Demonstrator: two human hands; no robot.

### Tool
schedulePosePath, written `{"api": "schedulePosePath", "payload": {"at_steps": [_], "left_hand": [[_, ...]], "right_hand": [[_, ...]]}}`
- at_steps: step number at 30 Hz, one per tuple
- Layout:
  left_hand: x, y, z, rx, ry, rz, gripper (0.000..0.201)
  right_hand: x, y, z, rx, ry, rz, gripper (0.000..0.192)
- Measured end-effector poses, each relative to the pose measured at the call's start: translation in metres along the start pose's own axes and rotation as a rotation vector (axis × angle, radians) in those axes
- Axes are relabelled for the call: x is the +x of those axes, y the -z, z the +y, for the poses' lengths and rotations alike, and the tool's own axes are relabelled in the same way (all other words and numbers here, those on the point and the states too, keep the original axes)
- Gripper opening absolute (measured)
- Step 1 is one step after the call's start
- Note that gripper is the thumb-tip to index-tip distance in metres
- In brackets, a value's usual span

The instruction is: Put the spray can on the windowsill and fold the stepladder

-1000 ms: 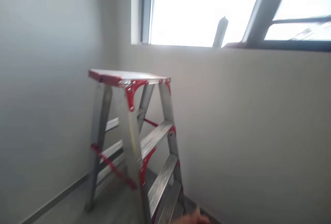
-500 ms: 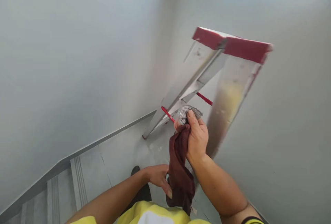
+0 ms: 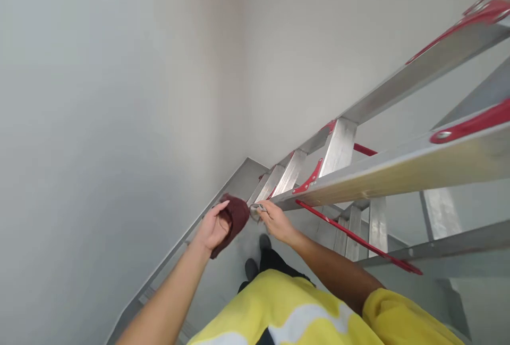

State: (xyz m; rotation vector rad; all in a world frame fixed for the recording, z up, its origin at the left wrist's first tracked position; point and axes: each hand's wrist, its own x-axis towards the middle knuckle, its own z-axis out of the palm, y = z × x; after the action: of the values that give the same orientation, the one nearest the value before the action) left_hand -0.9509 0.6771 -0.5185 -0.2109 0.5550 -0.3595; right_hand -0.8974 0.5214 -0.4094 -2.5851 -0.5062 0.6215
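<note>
Here, left hand [image 3: 213, 226] grips a maroon cloth [image 3: 235, 216]; right hand [image 3: 274, 220] pinches a grey scrap [image 3: 257, 209] beside the ladder [image 3: 382, 175].

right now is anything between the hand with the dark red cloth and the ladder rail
Nothing visible. The left hand holds the dark red cloth just short of the ladder rail; the right hand, gripping a small grey pad, sits beside it at the rail's lower end.

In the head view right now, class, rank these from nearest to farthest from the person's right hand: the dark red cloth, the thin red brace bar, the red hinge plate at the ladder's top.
1. Dark red cloth: just to the left of the right hand, held in the left hand.
2. Thin red brace bar: to the right, running under the side rail.
3. Red hinge plate: far upper right, at the ladder's top.
</note>
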Motion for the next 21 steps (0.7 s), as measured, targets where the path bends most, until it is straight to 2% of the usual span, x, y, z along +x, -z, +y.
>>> {"api": "schedulePosePath", "payload": {"at_steps": [3, 6, 9, 12, 14, 16, 18, 21], "left_hand": [[0.035, -0.018, 0.049, 0.222, -0.05, -0.082, 0.024], [0.067, -0.03, 0.092, 0.515, -0.115, -0.118, 0.034], [0.096, -0.035, 0.139, 0.707, -0.185, -0.099, 0.048], [0.128, -0.038, 0.177, 0.686, -0.133, -0.08, 0.045], [0.153, -0.044, 0.188, 0.549, -0.013, -0.103, 0.038], [0.178, -0.055, 0.186, 0.42, 0.163, -0.185, 0.052], [0.201, -0.068, 0.179, 0.394, 0.348, -0.283, 0.065], [0.234, -0.082, 0.177, 0.565, 0.479, -0.335, 0.046]], "right_hand": [[0.042, -0.032, 0.018, 0.099, -0.055, -0.043, 0.04], [0.095, -0.055, 0.025, 0.218, -0.017, -0.009, 0.037], [0.142, -0.064, 0.021, 0.336, 0.048, 0.044, 0.033], [0.18, -0.063, 0.008, 0.402, 0.072, 0.164, 0.034], [0.205, -0.059, -0.004, 0.328, 0.037, 0.286, 0.035], [0.228, -0.052, -0.015, 0.111, -0.059, 0.36, 0.031], [0.246, -0.04, -0.027, -0.193, -0.217, 0.32, 0.025], [0.247, -0.01, -0.052, -0.485, -0.448, 0.198, 0.025]]}}
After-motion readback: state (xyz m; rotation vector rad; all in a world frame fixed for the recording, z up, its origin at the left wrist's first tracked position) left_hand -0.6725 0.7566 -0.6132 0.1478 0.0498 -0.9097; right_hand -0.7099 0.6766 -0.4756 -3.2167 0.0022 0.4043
